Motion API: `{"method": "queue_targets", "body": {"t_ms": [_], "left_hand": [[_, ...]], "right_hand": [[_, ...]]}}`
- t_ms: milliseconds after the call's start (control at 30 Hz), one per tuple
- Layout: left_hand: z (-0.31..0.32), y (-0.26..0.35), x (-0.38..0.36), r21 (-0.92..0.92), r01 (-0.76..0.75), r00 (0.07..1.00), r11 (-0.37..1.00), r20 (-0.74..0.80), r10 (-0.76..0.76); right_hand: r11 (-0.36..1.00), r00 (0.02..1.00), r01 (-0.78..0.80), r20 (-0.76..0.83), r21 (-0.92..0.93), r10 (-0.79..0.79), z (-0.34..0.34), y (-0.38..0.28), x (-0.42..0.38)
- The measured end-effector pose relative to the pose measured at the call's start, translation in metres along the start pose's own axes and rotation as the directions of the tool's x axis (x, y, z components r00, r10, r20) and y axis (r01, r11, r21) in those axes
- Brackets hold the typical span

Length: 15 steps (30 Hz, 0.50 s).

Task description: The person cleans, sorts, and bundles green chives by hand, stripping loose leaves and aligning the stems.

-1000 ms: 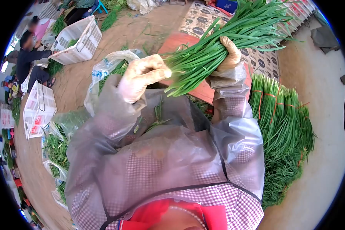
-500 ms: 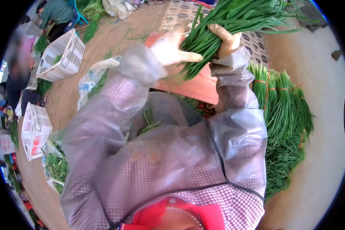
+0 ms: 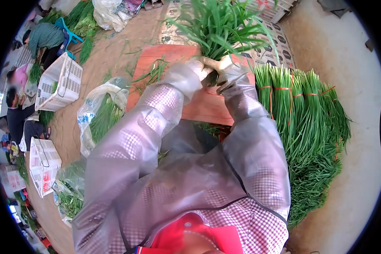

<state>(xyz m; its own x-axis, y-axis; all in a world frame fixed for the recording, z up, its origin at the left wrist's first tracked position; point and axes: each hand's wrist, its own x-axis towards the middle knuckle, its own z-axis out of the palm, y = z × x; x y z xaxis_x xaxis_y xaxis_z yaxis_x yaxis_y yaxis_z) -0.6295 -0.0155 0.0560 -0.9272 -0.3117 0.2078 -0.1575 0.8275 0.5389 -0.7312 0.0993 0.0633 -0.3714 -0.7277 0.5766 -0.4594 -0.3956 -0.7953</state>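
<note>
A loose bunch of long green leafy stalks, like garlic chives point(image 3: 218, 31), stands upright over a red board point(image 3: 154, 57), its leaves fanning out at the top. Both my gloved hands close around its lower part. My left hand point(image 3: 200, 69) wraps it from the left, while my right hand point(image 3: 221, 63) grips it from the right. Stalk ends show just below my fingers, close over the board. A few loose leaves point(image 3: 155, 71) lie on the board's left side.
Tied chive bundles point(image 3: 302, 110) are stacked at the right, close to my right arm. An opened plastic bag of greens point(image 3: 108, 114) lies left of the board. Farther left are white crates point(image 3: 60, 82) and people working. Another crate point(image 3: 269, 9) stands beyond the board.
The bunch has gone from slanting in my right hand to upright and lower over the board. My left hand, open beside it before, has closed around it.
</note>
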Motion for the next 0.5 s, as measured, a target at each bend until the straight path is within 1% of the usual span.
{"method": "queue_targets", "body": {"t_ms": [33, 67, 100, 133, 167, 200, 267, 300, 333, 400, 433, 467, 500], "left_hand": [[-0.035, 0.0, 0.036, -0.338, 0.387, 0.844, 0.858, 0.505, -0.181], [-0.02, 0.01, 0.016, -0.414, 0.199, 0.954, 0.888, 0.291, -0.078], [-0.004, 0.019, -0.003, -0.413, -0.005, 0.998, 0.911, 0.056, 0.031], [-0.011, 0.026, -0.002, -0.152, -0.104, 0.992, 0.983, -0.09, 0.091], [-0.02, 0.033, 0.002, -0.155, -0.09, 0.994, 0.984, -0.081, 0.078], [-0.037, 0.046, 0.004, -0.16, -0.073, 0.996, 0.984, -0.071, 0.063], [-0.074, 0.076, 0.0, -0.057, 0.01, 0.999, 0.998, 0.033, -0.008], [-0.081, 0.075, 0.002, -0.145, 0.05, 0.99, 0.988, 0.138, -0.03], [-0.091, 0.081, -0.001, -0.144, 0.051, 0.99, 0.988, 0.139, -0.031], [-0.107, 0.091, -0.011, -0.393, 0.025, 0.951, 0.919, 0.294, 0.1], [-0.084, 0.063, 0.0, -0.52, -0.033, 0.918, 0.853, 0.322, 0.232], [-0.062, 0.034, 0.003, -0.544, 0.055, 0.888, 0.837, 0.411, 0.209], [-0.054, 0.024, -0.003, -0.554, 0.122, 0.884, 0.823, 0.437, 0.163]], "right_hand": [[0.994, 0.996, -0.09, 0.009, 0.058, 0.09, -0.001, 0.006, 0.003], [0.985, 0.988, -0.151, -0.027, -0.084, 0.15, -0.004, -0.006, 0.011], [0.946, 0.944, -0.323, -0.081, -0.018, 0.321, -0.007, -0.013, 0.017], [0.879, 0.871, -0.473, -0.125, 0.053, 0.476, -0.01, -0.023, 0.026], [0.947, 0.941, -0.257, -0.171, 0.195, 0.291, -0.01, -0.036, 0.027], [0.895, 0.87, -0.382, -0.236, 0.23, 0.432, -0.01, -0.052, 0.037], [0.881, 0.877, -0.375, -0.196, 0.289, 0.438, -0.026, -0.045, 0.05], [0.846, 0.88, -0.423, -0.075, 0.324, 0.469, -0.032, -0.067, 0.051], [0.788, 0.84, -0.478, -0.06, 0.388, 0.539, -0.032, -0.073, 0.052], [0.503, 0.718, -0.587, 0.121, 0.635, 0.685, -0.036, -0.066, 0.044], [0.403, 0.653, -0.654, 0.208, 0.64, 0.728, -0.036, -0.051, 0.038], [0.319, 0.568, -0.724, 0.268, 0.612, 0.778, -0.036, -0.037, 0.03], [0.25, 0.534, -0.742, 0.322, 0.622, 0.782, -0.035, -0.016, 0.021]]}}
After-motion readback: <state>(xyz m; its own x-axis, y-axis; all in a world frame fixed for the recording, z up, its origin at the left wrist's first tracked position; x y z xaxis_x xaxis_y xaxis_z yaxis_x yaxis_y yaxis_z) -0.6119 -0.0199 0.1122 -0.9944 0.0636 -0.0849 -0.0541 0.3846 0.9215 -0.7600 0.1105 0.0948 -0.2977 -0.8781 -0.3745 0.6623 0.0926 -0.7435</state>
